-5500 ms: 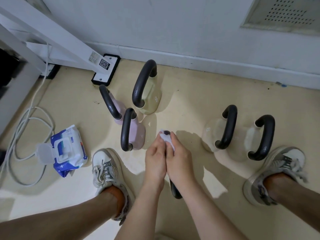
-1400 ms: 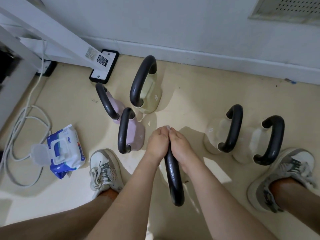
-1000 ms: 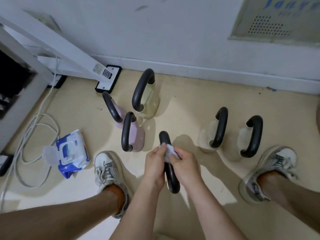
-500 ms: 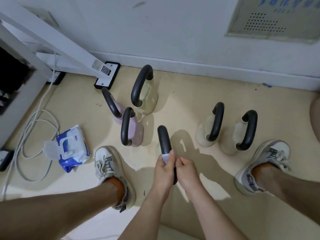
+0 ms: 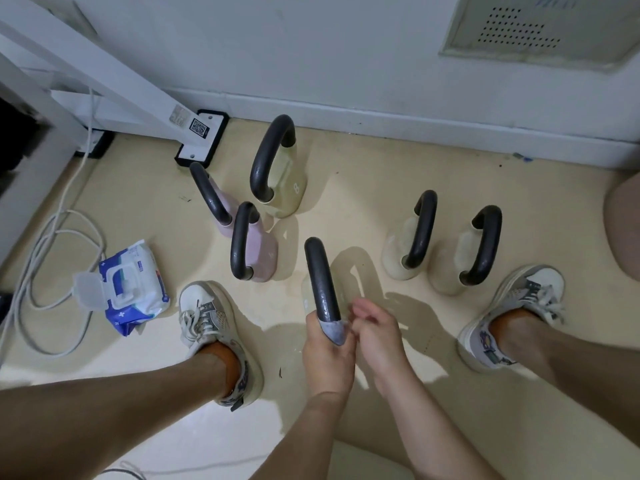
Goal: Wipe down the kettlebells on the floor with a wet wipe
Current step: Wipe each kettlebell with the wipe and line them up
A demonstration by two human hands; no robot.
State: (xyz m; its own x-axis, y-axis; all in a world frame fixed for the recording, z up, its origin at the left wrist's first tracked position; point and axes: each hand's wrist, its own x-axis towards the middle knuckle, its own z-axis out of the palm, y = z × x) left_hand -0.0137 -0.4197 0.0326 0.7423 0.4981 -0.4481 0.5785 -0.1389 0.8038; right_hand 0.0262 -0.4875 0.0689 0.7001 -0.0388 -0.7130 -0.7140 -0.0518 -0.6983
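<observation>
The kettlebell in the middle of the floor shows its dark handle (image 5: 320, 278) over a pale body. My left hand (image 5: 327, 355) grips the near end of that handle through a grey wet wipe (image 5: 335, 330). Just right of it, touching my left hand, is my right hand (image 5: 379, 336), blurred, with loosely curled fingers off the handle and nothing seen in it. A large cream kettlebell (image 5: 287, 188) stands near the wall. Two pink kettlebells (image 5: 258, 258) sit left of centre and two cream kettlebells (image 5: 398, 258) on the right.
An open blue pack of wipes (image 5: 135, 289) lies on the floor at the left, beside loops of white cable (image 5: 41, 244). My shoes (image 5: 207, 320) flank the middle kettlebell. A white frame foot (image 5: 202, 136) and the skirting board border the far side.
My left hand has slid the wipe down to the near end of the handle. My right hand has come off the handle and sits beside it.
</observation>
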